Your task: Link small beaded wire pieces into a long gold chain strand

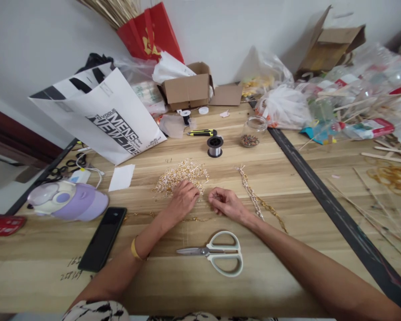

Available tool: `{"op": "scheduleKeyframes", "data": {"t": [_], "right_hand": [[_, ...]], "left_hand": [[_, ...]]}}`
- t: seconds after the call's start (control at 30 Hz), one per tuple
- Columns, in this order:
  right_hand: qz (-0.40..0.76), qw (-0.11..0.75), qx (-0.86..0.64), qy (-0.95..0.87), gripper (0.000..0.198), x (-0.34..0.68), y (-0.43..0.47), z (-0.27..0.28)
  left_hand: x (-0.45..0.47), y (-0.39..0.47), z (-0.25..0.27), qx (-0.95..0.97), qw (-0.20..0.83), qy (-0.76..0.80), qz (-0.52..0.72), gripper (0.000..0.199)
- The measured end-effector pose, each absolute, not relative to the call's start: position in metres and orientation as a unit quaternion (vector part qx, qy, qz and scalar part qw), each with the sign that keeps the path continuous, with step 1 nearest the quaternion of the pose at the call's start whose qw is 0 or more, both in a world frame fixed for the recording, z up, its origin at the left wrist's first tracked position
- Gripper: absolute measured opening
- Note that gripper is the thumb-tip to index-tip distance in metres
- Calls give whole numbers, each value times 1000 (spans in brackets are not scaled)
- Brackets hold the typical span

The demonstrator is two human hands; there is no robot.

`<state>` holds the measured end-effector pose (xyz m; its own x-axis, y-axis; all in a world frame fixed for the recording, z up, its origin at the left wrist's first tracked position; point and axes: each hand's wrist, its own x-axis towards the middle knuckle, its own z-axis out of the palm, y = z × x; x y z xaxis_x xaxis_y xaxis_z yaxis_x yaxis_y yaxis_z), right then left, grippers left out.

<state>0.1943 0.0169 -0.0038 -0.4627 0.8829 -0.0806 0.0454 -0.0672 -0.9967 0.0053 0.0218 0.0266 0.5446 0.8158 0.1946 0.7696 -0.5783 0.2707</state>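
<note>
Surface (pixel 173 285): wood-grain. Bag (pixel 116 120): white, printed, at left rear. Scissors (pixel 225 253): flat, nearest the front edge, tips leftward. Chains (pixel 253 196): silver and gold, right of the right hand. Beads (pixel 178 173): loose heap, mid-surface. Left hand (pixel 186 196): over the heap's near edge. Right hand (pixel 223 201): just beside, not touching the left. Fingers curled on both; cannot tell whether either grip is clamped on anything. Spool (pixel 214 147): upright, beyond the hands.
</note>
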Motion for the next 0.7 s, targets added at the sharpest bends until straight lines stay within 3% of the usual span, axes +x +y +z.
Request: {"op": "scheduleKeyframes", "data": {"t": [0.17, 0.33, 0.7], "right_hand": [[618, 343, -390, -590, 17, 194, 17, -5], [626, 343, -382, -587, 15, 195, 17, -6], [617, 345, -383, -595, 12, 195, 17, -6]], "left_hand": [[5, 25, 26, 872, 86, 447, 181, 15], [2, 26, 24, 819, 125, 471, 302, 9], [1, 14, 26, 585, 437, 544, 414, 20]]}}
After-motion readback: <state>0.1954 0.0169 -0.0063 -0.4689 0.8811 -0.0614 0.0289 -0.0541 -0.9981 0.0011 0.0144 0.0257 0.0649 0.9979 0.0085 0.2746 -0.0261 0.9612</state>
